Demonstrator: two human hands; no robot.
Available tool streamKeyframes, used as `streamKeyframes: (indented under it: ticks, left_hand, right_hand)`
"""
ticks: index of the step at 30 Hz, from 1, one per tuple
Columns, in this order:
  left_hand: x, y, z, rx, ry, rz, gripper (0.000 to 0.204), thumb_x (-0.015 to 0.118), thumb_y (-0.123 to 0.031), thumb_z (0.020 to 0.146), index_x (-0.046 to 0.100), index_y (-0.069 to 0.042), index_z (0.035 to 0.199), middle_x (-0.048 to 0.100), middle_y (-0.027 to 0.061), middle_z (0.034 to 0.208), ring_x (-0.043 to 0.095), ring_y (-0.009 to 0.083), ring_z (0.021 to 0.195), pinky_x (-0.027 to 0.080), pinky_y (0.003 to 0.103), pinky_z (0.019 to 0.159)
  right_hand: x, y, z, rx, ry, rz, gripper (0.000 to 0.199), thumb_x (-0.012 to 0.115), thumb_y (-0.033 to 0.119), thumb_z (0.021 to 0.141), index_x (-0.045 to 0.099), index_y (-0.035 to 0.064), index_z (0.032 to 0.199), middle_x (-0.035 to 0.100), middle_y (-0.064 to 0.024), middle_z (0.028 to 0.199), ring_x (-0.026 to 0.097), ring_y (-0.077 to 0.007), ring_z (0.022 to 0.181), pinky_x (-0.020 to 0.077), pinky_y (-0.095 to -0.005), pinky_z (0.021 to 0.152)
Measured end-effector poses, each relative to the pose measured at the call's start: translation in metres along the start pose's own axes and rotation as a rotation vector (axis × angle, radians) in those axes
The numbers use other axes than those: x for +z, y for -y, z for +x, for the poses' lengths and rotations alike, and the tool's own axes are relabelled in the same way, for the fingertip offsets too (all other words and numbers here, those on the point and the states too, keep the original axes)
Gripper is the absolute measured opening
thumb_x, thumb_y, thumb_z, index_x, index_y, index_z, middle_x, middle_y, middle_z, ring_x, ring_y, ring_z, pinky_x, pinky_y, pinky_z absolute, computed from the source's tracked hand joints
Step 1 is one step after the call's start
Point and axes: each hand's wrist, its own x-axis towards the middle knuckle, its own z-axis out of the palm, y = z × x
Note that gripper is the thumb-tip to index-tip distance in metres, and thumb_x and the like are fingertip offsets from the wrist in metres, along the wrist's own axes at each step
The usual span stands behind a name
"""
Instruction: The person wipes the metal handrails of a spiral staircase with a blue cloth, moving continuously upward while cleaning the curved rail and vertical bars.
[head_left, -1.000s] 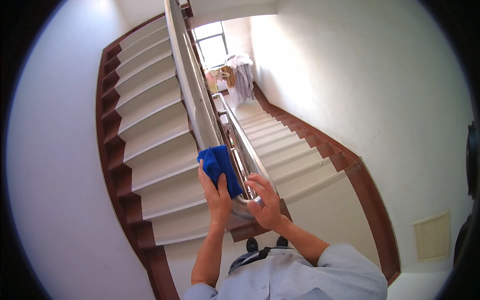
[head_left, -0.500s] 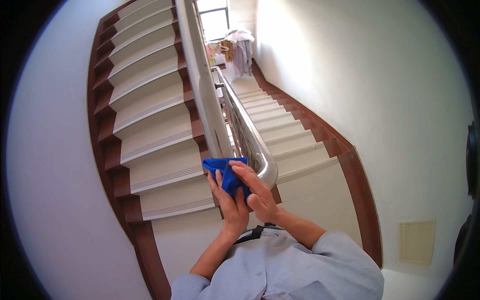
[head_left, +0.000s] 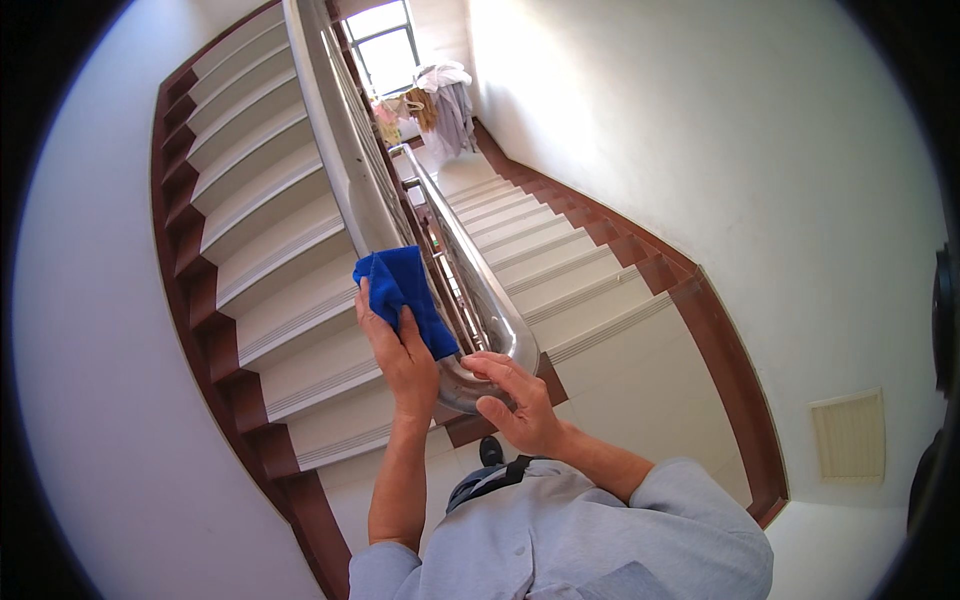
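Note:
A blue cloth lies folded over the left run of the shiny metal handrail. My left hand holds the cloth against the rail, its thumb on top and its fingers along the left side. Near the rail's curved end, my right hand is open, with its fingers stretched toward the cloth's lower corner. That hand holds nothing; whether its fingertips touch the metal I cannot tell.
Pale steps with brown edging climb on the left. Another flight descends on the right beside a white wall. Clothes hang near a window at the far end. A dark shoe shows below me.
My left hand has moved the blue cloth up and left along the handrail. My right hand has come away from the cloth. The view has shifted, showing more of the rail's curved end.

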Motion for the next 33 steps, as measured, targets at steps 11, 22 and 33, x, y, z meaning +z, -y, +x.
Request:
streamKeyframes:
  ticks: [11, 22, 33]
  left_hand:
    - [-0.006, -0.026, -0.092, 0.010, 0.005, 0.005, 0.069, 0.059, -0.008, 0.111, 0.030, 0.005, 0.172, 0.019, 0.0320, 0.180, 0.023, 0.0475, 0.167, 0.017, 0.053, 0.134]
    - [0.004, -0.010, -0.155, 0.004, -0.043, -0.128, 0.072, 0.059, -0.006, 0.109, 0.028, 0.003, 0.173, 0.014, 0.0323, 0.182, 0.018, 0.0504, 0.168, 0.018, 0.056, 0.135]
    - [-0.016, 0.083, -0.146, -0.489, -0.613, -0.548, 0.024, 0.062, -0.018, 0.117, 0.071, -0.001, 0.130, 0.069, -0.0045, 0.101, 0.055, 0.0062, 0.087, 0.051, 0.027, 0.080]
  right_hand:
    - [0.005, 0.000, 0.007, -0.076, -0.103, -0.061, 0.062, 0.069, 0.045, 0.110, 0.067, -0.0064, 0.144, 0.061, -0.0272, 0.155, 0.060, -0.0386, 0.145, 0.0482, -0.0456, 0.119]
    - [-0.003, -0.010, -0.001, -0.032, 0.024, -0.061, 0.064, 0.057, 0.048, 0.116, 0.064, -0.0084, 0.146, 0.057, -0.0257, 0.158, 0.056, -0.0375, 0.148, 0.0446, -0.0475, 0.124]
    - [0.006, 0.002, 0.000, -0.056, 0.083, -0.317, 0.057, 0.056, 0.042, 0.116, 0.069, -0.0085, 0.138, 0.064, -0.0267, 0.147, 0.061, -0.0415, 0.141, 0.0470, -0.0497, 0.120]
